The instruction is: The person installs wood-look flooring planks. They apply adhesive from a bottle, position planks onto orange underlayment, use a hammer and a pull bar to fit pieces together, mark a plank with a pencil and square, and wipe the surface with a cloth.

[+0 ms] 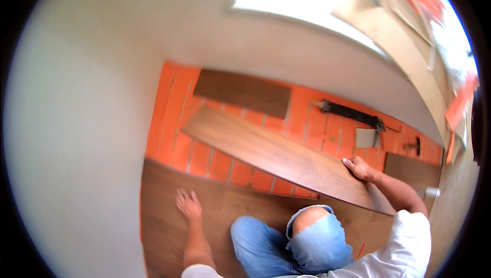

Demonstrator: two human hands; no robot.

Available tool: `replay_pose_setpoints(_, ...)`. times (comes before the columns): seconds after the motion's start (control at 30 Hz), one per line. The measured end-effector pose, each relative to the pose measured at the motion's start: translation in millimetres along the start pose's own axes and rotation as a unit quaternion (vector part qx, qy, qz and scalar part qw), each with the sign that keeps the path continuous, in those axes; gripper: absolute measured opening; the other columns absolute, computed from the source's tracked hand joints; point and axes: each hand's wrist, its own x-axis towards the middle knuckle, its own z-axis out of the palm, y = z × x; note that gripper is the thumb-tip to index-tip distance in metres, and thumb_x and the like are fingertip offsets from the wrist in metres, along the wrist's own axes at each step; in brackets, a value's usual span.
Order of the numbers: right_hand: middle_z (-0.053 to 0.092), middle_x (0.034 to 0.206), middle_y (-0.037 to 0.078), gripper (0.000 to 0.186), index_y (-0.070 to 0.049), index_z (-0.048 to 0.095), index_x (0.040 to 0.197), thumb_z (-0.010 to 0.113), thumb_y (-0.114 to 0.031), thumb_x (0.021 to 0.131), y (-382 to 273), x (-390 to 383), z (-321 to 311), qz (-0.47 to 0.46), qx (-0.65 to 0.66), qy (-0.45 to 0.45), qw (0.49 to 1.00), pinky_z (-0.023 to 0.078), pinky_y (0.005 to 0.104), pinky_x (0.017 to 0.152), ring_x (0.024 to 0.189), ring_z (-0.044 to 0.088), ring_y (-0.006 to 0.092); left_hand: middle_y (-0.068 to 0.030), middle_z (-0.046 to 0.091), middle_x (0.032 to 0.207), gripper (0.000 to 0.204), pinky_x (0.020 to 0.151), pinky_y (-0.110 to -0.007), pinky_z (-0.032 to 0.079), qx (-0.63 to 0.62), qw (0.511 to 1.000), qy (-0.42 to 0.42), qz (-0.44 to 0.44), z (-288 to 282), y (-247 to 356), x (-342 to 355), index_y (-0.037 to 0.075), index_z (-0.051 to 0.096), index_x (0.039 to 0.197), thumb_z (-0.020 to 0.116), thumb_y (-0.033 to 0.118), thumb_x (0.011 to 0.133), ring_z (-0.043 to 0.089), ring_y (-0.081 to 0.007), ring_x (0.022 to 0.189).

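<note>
Plank (276,157) lay tilted over the orange underlay (176,104); our right hand (359,168) gripped its far edge, fingers curled, tips hidden behind it. Our left hand (188,205) pressed flat, fingers spread, on the laid floor (158,227). Knees hid the plank's near end.

- long plank (286,163): warm brown, woodgrain
- short plank (242,92): darker brown
- underlay (176,109): bright orange, pale grid lines
- laid floor (163,216): brown woodgrain
- wall (76,124): off-white
- jeans (307,242): light blue, ripped knee
- shirt sleeve (409,242): white
</note>
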Motion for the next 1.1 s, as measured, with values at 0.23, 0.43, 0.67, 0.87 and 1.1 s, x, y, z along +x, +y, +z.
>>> replay_pose_setpoints(0.23,0.070,0.087,0.032,0.082,0.006,0.073,0.078,0.039,-0.066,0.099,3.0,-168.6,-129.7,0.118,-0.075,0.029,0.990,0.055,0.0557,0.082,0.085,0.069,0.0492,-0.0211,0.057,0.145,0.054,0.116,-0.048,0.037,-0.076,0.775,-0.610,0.144,-76.0,-36.3,-94.5,0.008,0.062,0.138,0.040,0.046,0.106,0.052,-0.0325,0.136)
replay_pose_setpoints(0.43,0.069,0.111,0.030,0.075,0.007,0.073,0.105,0.039,-0.060,0.102,69.8,-266.8,-164.9,0.189,-0.007,-0.009,0.982,0.049,0.0530,0.096,0.111,0.064,0.0462,-0.0187,0.058,0.135,0.048,0.110,-0.046,0.040,-0.145,0.713,-0.673,0.131,-154.6,112.1,-99.2,0.008,0.061,0.130,0.043,0.045,0.106,0.054,-0.0299,0.126)
replay_pose_setpoints(0.67,0.068,0.115,0.032,0.071,0.007,0.073,0.105,0.039,-0.056,0.103,143.1,-384.7,-86.9,0.295,0.090,0.061,0.949,0.049,0.0533,0.098,0.112,0.063,0.0474,-0.0160,0.060,0.125,0.042,0.103,-0.043,0.043,-0.167,0.699,-0.664,0.205,-214.6,206.3,-84.1,0.007,0.060,0.121,0.046,0.044,0.106,0.056,-0.0270,0.115)
replay_pose_setpoints(0.87,0.067,0.117,0.033,0.070,0.006,0.072,0.109,0.040,-0.056,0.103,170.5,-493.4,-16.0,0.380,0.206,0.119,0.894,0.048,0.0548,0.100,0.115,0.062,0.0486,-0.0136,0.062,0.115,0.038,0.096,-0.040,0.046,-0.190,0.712,-0.658,0.153,-292.5,209.9,-87.7,0.007,0.058,0.114,0.048,0.043,0.106,0.058,-0.0244,0.105)
replay_pose_setpoints(1.1,0.068,0.115,0.030,0.070,0.005,0.072,0.108,0.038,-0.056,0.104,140.4,-612.9,63.1,0.472,0.318,0.080,0.819,0.051,0.0532,0.095,0.112,0.065,0.0454,-0.0109,0.064,0.105,0.035,0.089,-0.037,0.049,-0.381,0.638,-0.663,0.092,-470.2,205.8,-93.0,0.007,0.057,0.105,0.051,0.042,0.106,0.060,-0.0215,0.093)
